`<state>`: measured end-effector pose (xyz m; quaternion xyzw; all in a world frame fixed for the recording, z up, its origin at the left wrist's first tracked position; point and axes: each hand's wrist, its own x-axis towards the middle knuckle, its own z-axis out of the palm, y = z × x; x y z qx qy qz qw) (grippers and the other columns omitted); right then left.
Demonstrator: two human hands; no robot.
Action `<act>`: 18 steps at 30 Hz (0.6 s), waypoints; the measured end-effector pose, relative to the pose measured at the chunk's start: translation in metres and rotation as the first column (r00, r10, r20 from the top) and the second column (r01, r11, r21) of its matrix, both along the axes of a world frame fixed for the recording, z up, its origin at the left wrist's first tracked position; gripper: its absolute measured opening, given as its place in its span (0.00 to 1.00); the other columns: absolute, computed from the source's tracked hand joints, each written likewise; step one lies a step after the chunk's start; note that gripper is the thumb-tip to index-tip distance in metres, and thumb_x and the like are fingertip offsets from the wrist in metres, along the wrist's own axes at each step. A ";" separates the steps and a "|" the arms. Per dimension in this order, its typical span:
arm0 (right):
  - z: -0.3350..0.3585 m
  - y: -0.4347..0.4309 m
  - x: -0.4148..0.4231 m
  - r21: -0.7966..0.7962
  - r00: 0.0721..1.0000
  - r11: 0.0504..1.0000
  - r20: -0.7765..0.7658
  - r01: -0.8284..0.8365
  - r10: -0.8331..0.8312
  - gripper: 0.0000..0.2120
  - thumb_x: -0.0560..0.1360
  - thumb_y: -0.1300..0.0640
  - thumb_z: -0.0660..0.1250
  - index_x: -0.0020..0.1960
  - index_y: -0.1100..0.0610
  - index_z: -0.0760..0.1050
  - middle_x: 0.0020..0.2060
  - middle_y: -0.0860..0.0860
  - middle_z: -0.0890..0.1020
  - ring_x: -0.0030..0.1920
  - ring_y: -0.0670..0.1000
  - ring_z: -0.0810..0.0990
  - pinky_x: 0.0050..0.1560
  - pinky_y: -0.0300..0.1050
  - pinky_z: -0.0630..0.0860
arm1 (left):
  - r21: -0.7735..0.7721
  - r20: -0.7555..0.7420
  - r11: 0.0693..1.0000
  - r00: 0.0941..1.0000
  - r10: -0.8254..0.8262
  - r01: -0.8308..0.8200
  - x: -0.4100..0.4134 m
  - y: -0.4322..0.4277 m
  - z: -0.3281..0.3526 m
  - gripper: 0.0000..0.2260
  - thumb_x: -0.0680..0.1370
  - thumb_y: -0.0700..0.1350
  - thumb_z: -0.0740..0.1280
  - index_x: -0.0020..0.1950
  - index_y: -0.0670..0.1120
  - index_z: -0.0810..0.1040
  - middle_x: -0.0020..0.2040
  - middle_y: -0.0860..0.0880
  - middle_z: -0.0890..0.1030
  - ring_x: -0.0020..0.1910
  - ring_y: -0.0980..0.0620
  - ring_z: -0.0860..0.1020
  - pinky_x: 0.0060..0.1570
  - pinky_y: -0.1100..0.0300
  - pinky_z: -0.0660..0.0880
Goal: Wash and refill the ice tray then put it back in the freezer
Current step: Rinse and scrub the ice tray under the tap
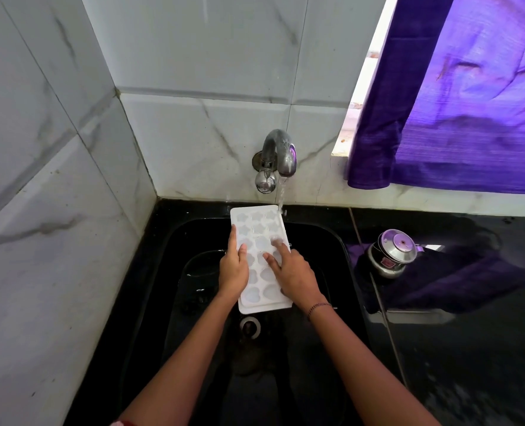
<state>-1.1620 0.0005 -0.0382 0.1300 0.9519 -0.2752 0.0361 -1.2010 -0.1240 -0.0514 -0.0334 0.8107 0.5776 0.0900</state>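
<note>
You have 1 ice tray point(259, 229) under your fingers point(281, 247), its cells 3 across; the rows are partly covered, so I cannot count them. On it are 2 hands: 1 left hand point(233, 267) and 1 right hand point(293, 272). Beyond your fingers: 1 tap point(281, 152), 1 stream of water point(282, 192). Around them: 1 sink point(332, 241). Nearer you than your fingers: 1 drain point(250, 326), 1 bracelet point(318, 307). Right of your fingers: 1 steel pot point(392, 253) on 1 counter point(470, 348), and 1 purple curtain point(470, 103).

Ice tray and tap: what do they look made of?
Ice tray: probably plastic, matte white and faintly translucent, with moulded cells. Tap: metal, its spout dull grey and water-spotted, its round knob shinier, with mirror-like reflections.
</note>
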 end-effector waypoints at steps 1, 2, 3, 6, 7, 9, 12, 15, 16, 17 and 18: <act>0.001 0.000 -0.001 0.017 1.000 1.000 0.006 -0.007 0.006 0.26 0.79 0.38 0.53 0.73 0.48 0.58 0.59 0.57 0.74 0.55 0.56 0.77 0.46 0.45 0.74 | 0.003 0.002 1.000 1.000 -0.002 0.002 0.000 0.000 0.000 0.22 0.83 0.46 0.52 0.77 0.56 0.51 0.63 0.45 0.75 0.52 0.54 0.74 0.51 0.59 0.71; 0.002 0.001 -0.001 0.032 1.000 0.999 0.012 -0.013 0.012 0.26 0.79 0.38 0.53 0.73 0.48 0.58 0.59 0.57 0.74 0.54 0.56 0.77 0.45 0.44 0.73 | 0.007 0.005 1.000 1.000 -0.002 0.002 0.001 0.000 0.000 0.22 0.83 0.46 0.52 0.77 0.56 0.51 0.63 0.45 0.75 0.51 0.54 0.74 0.50 0.59 0.71; 0.002 0.000 -0.002 0.039 1.000 0.999 0.015 -0.014 0.013 0.26 0.79 0.38 0.53 0.72 0.48 0.59 0.58 0.57 0.74 0.54 0.55 0.78 0.44 0.44 0.73 | 0.011 0.009 1.000 1.000 -0.001 0.001 0.001 0.000 0.000 0.22 0.83 0.46 0.52 0.77 0.56 0.51 0.63 0.45 0.75 0.51 0.54 0.74 0.50 0.59 0.71; 0.003 0.000 -0.002 0.025 1.000 1.000 0.024 0.010 -0.011 0.26 0.79 0.39 0.52 0.73 0.47 0.59 0.60 0.56 0.74 0.57 0.56 0.77 0.48 0.46 0.74 | 0.024 0.021 1.000 1.000 0.006 -0.006 0.001 0.002 -0.003 0.22 0.83 0.47 0.52 0.76 0.56 0.51 0.64 0.45 0.74 0.52 0.53 0.74 0.52 0.58 0.72; 0.003 0.001 -0.002 0.026 0.999 0.999 0.026 0.019 -0.020 0.25 0.79 0.39 0.53 0.73 0.47 0.59 0.60 0.56 0.74 0.57 0.56 0.77 0.49 0.46 0.74 | 0.028 0.028 1.000 1.000 0.010 -0.011 0.001 0.002 -0.004 0.22 0.83 0.47 0.52 0.76 0.56 0.52 0.65 0.45 0.74 0.52 0.54 0.74 0.52 0.58 0.72; 0.004 0.002 -0.003 0.045 0.999 0.999 0.028 0.017 -0.019 0.24 0.79 0.39 0.53 0.72 0.48 0.61 0.59 0.55 0.75 0.55 0.54 0.77 0.46 0.44 0.73 | 0.031 0.039 0.999 0.999 0.018 -0.019 0.002 0.003 -0.006 0.22 0.83 0.47 0.52 0.77 0.56 0.52 0.66 0.46 0.74 0.53 0.54 0.74 0.52 0.59 0.72; 0.005 0.002 -0.002 0.097 1.000 0.995 -0.005 0.000 0.000 0.22 0.79 0.40 0.53 0.70 0.48 0.61 0.59 0.55 0.72 0.50 0.54 0.78 0.40 0.43 0.73 | 0.023 0.025 1.000 1.000 0.012 -0.012 0.001 0.006 -0.005 0.22 0.83 0.46 0.52 0.77 0.56 0.52 0.66 0.45 0.74 0.52 0.54 0.73 0.52 0.59 0.71; 0.003 0.005 0.000 0.197 0.995 0.980 -0.097 0.009 0.011 0.22 0.79 0.42 0.55 0.69 0.50 0.63 0.67 0.54 0.63 0.55 0.52 0.74 0.42 0.44 0.78 | 0.029 -0.009 1.000 1.000 -0.007 0.007 -0.003 0.010 0.001 0.22 0.83 0.45 0.53 0.77 0.55 0.53 0.67 0.46 0.73 0.55 0.55 0.72 0.54 0.61 0.69; 0.003 0.008 -0.001 0.212 0.992 0.977 -0.128 0.015 0.013 0.21 0.79 0.43 0.57 0.68 0.50 0.64 0.70 0.54 0.59 0.59 0.53 0.71 0.45 0.44 0.78 | 0.044 -0.012 0.999 1.000 -0.004 0.005 -0.003 0.011 0.002 0.22 0.83 0.45 0.53 0.77 0.54 0.53 0.68 0.46 0.72 0.58 0.53 0.72 0.55 0.62 0.68; 0.004 0.010 -0.002 0.225 0.987 0.974 -0.161 0.016 0.021 0.21 0.78 0.43 0.58 0.68 0.50 0.65 0.72 0.54 0.56 0.62 0.53 0.68 0.47 0.45 0.78 | 0.065 -0.010 0.998 1.000 0.001 -0.001 -0.004 0.012 0.003 0.22 0.83 0.45 0.53 0.76 0.54 0.54 0.68 0.46 0.71 0.61 0.52 0.72 0.56 0.62 0.68; 0.005 0.013 -0.003 0.249 0.980 0.968 -0.193 0.006 0.043 0.20 0.78 0.45 0.59 0.67 0.50 0.67 0.73 0.54 0.55 0.63 0.54 0.66 0.50 0.46 0.78 | 0.087 -0.008 0.996 1.000 0.004 -0.004 -0.004 0.013 0.004 0.22 0.83 0.45 0.53 0.76 0.54 0.54 0.69 0.47 0.70 0.63 0.50 0.72 0.57 0.62 0.67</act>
